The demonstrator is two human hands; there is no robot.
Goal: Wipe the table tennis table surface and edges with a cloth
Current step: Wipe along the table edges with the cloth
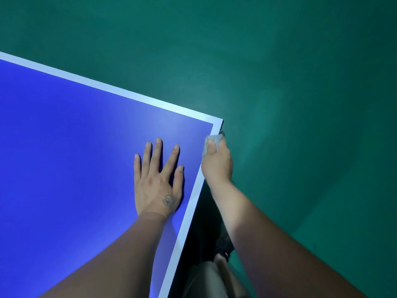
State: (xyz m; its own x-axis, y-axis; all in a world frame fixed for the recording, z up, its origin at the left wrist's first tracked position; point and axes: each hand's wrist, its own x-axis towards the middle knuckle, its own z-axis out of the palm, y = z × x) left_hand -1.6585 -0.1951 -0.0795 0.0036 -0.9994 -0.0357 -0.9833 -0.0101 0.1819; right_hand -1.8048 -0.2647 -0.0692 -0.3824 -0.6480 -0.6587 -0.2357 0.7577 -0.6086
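Head view, looking down on one corner of a blue worktop (64,136) edged with a white line (189,211). Left hand (158,181) flat on the blue surface just inside the right-hand edge, palm down, fingers straight and spread, thumb toward the edge, holding nothing; small dark mark on the back of the hand near the wrist. Right hand (217,162) at the right-hand edge of the worktop, just short of the corner (220,121), fingers curled round a pale crumpled cloth (211,139). Cloth bunched in the grip, pressed against the edge, part of it lying over the white line, thumb on top of it; how far it wraps below the edge not visible. Right forearm (268,244) reaching in from the lower right, outside and alongside the edge; left forearm (111,254) crossing the blue surface from the bottom of the frame. Green floor (300,82) beyond and beside the worktop. Below the right forearm, beside the edge, part of a leg in light trousers (206,276) and a dark shoe (223,244) on the floor, in shadow.
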